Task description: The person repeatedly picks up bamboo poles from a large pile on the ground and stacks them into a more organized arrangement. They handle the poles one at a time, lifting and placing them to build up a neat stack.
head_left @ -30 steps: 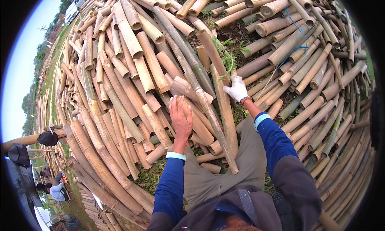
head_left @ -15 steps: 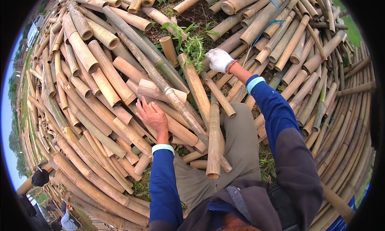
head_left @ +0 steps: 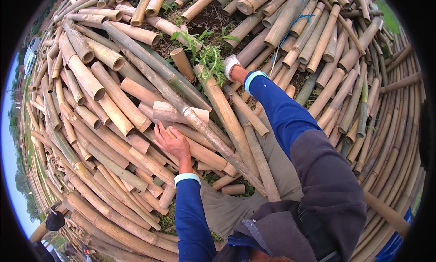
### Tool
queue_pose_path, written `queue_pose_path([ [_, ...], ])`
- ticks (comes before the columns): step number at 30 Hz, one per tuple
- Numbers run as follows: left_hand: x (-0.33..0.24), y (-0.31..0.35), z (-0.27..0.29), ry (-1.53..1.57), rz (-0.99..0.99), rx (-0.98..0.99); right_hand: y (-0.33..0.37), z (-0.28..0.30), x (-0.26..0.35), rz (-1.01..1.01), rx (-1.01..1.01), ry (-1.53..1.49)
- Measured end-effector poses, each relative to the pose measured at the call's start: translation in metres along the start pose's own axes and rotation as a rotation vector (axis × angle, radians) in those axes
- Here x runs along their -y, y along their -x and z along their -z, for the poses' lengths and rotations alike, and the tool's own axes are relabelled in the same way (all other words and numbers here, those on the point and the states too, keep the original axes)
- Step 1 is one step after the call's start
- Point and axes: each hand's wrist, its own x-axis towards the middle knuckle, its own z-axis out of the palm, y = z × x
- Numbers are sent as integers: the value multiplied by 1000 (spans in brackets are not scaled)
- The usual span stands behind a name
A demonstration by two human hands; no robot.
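Note:
My bare left hand (head_left: 173, 143) lies on the bamboo with its fingers stretched out, just below a short, thick cut bamboo piece (head_left: 179, 111). My right hand (head_left: 231, 67), in a white glove, reaches forward beside a leafy green plant (head_left: 212, 62) and the end of a thick bamboo pole (head_left: 252, 50). The wrist and sleeve hide its fingers. Between my hands, a long thin bamboo pole (head_left: 195, 116) slants across a wider bamboo pole (head_left: 227, 116). A slimmer bamboo pole (head_left: 263, 164) rests against my thigh.
Heaped cut bamboo surrounds me, including a green-grey pole (head_left: 154, 62) and an upright stub (head_left: 182, 64). Blue string (head_left: 303, 17) trails over poles at the far right. Long poles (head_left: 399, 139) curve along the right side. Dark soil (head_left: 213, 23) shows ahead.
My right hand has turned and reached slightly forward, so its fingers are now hidden. The near end of the slimmer pole has swung right across my thigh. My left hand stays on the bamboo.

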Motion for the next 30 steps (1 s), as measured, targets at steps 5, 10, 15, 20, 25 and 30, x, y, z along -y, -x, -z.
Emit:
queue_pose_path([
  [5,5,5,-2,-1,21,13,95,21,-43,348,-144,-52],
  [10,6,6,-13,-134,49,44,125,6,-37,269,-238,-248],
  [15,9,9,-19,-42,39,62,103,-14,-22,142,-173,-212],
  [20,15,10,-16,-94,35,43,106,11,-7,204,-62,-41],
  [25,13,7,-18,-55,40,43,96,5,-5,62,-14,-162],
  [30,30,3,-19,-73,36,7,162,67,-27,244,106,-53],
])
